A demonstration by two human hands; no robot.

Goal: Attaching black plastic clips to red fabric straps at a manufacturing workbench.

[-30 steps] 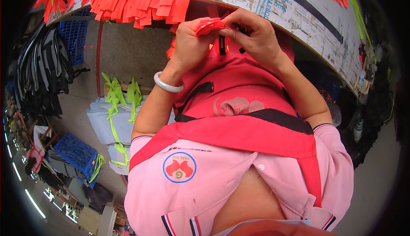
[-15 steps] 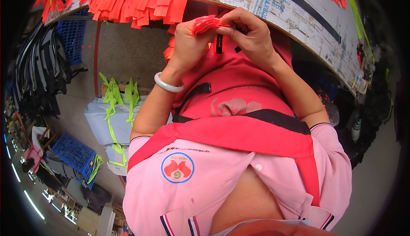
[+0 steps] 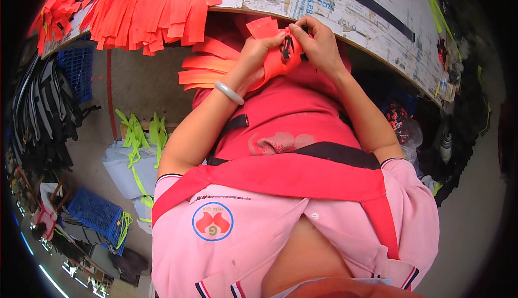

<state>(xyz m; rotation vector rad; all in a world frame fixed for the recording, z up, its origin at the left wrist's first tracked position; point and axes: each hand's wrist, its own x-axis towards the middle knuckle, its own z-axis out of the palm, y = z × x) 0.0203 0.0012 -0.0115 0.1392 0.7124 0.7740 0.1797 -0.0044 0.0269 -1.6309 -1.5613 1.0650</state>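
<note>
My left hand [image 3: 256, 54], below a white bangle, is closed round a bundle of orange-red fabric strips [image 3: 208, 66]. The long ends of the strips fan out to the left under my wrist, and their near part curls up over my lap. Small black pieces [image 3: 287, 47] show on the strips between my hands. My right hand [image 3: 319, 45] is closed at the right edge of the bundle, thumb and index finger pinching it beside the black pieces. Exactly what those fingertips pinch is partly hidden.
A worktable [image 3: 367, 31] covered in worn printed sheeting stands in front of me. More orange-red strips [image 3: 151, 12] hang over its edge. At left are a blue crate [image 3: 94, 203], dark straps [image 3: 46, 104] and white sheets with lime-green ties [image 3: 137, 131].
The bundle has turned, so its long ends now spread leftward and the black pieces face up. My left hand has shifted right and down, closer to my right hand.
</note>
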